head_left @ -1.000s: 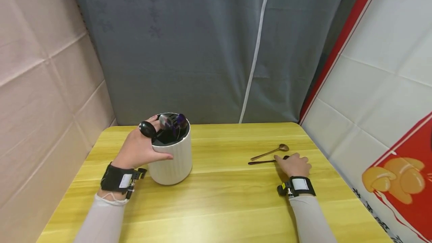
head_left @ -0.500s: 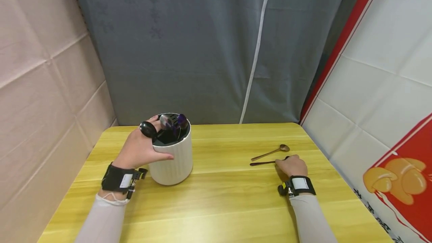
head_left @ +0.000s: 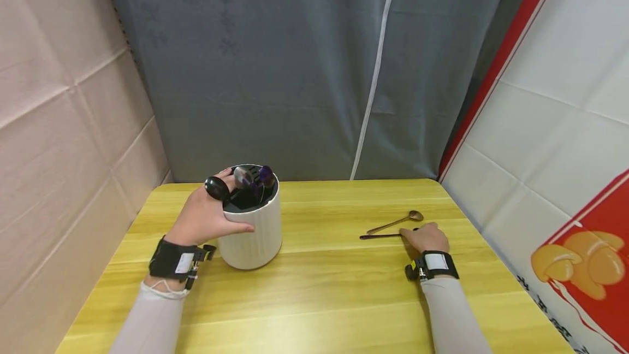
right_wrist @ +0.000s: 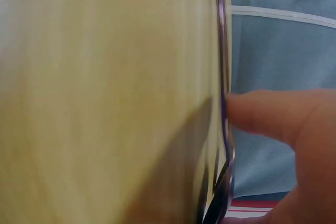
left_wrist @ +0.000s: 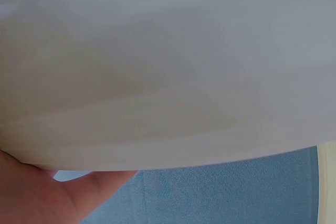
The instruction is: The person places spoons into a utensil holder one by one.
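A white ribbed utensil holder (head_left: 253, 242) with a dark inside stands on the table's left side. My left hand (head_left: 201, 217) grips its upper side, thumb across the front and fingers around the back. Its pale wall (left_wrist: 173, 77) fills most of the left wrist view. Toward the right lies a slim dark spoon (head_left: 378, 236). My right hand (head_left: 426, 237) holds it at the bowl end, which the hand mostly covers in the head view. In the right wrist view the thumb touches the handle (right_wrist: 221, 35). Just behind lies a copper-coloured spoon (head_left: 393, 224), apart from the hand.
Several utensils stand in the holder, among them one with a round black head (head_left: 216, 188) leaning over the rim toward my left hand. A grey curtain (head_left: 295, 97) hangs behind the wooden table (head_left: 314, 288). White panels rise on both sides.
My right hand's fingers have drawn in around the dark spoon's bowl end. The spoon's handle end has shifted slightly left. My left hand has stayed on the holder.
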`<action>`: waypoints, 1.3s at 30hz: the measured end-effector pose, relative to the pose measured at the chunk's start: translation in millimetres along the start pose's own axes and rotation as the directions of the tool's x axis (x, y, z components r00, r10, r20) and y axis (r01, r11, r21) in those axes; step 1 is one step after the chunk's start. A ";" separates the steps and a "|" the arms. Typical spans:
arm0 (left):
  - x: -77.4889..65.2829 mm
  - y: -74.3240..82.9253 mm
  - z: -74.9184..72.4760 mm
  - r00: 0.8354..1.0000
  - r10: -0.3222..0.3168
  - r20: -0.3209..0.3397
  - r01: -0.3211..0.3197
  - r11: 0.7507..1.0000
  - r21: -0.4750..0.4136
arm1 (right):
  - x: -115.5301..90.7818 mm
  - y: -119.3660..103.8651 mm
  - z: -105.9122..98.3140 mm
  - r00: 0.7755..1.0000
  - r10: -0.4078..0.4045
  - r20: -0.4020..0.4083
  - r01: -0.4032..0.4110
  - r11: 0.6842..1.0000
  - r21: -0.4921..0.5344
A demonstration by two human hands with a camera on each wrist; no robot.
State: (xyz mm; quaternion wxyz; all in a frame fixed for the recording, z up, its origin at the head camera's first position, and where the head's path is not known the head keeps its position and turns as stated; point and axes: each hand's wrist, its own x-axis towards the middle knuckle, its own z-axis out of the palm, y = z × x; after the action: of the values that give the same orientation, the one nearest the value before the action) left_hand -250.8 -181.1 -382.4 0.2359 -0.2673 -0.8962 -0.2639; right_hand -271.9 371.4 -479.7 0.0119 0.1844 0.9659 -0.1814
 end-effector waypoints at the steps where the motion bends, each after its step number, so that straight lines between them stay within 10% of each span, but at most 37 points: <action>1: -0.2 0.1 0.1 1.000 0.000 0.001 0.000 1.000 -0.001 | 0.0 0.3 -0.6 1.000 -0.001 0.002 0.001 1.000 0.005; 12: 1.1 -0.8 -0.5 1.000 0.014 0.001 -0.014 1.000 0.004 | 2.2 9.8 -3.4 0.993 -0.117 -0.036 0.119 0.991 0.067; 19: 3.2 1.3 3.0 1.000 0.008 0.009 -0.008 1.000 -0.013 | 7.6 15.4 -1.2 0.998 -0.050 0.050 0.025 0.913 0.408; 24: 6.0 2.4 5.7 1.000 0.017 0.007 -0.017 1.000 -0.013 | 5.8 8.8 -7.3 0.980 -0.094 0.176 -0.087 0.593 0.801; 30: 8.2 3.8 8.0 1.000 0.015 0.010 -0.015 1.000 -0.023 | 1.8 -1.3 -14.6 0.945 -0.199 0.259 -0.266 -0.012 0.964; 33: 7.8 2.4 7.5 1.000 0.017 0.011 -0.017 1.000 -0.014 | 0.0 -8.1 -10.7 0.919 -0.287 0.270 -0.345 -0.253 0.904; 36: 5.7 0.0 5.9 1.000 0.017 0.009 -0.017 1.000 0.003 | -0.6 -16.0 -3.3 0.877 -0.410 0.249 -0.413 -0.383 0.826; 39: 2.0 -2.3 2.9 1.000 0.009 0.000 -0.009 1.000 0.020 | 1.0 -24.7 5.3 0.846 -0.499 0.186 -0.418 -0.406 0.813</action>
State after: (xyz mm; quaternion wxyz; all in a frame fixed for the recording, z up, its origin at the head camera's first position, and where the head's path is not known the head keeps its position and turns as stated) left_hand -254.5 -180.4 -384.3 0.2398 -0.2691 -0.8975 -0.2540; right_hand -282.0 348.4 -476.2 0.1078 0.0054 0.3080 -0.9453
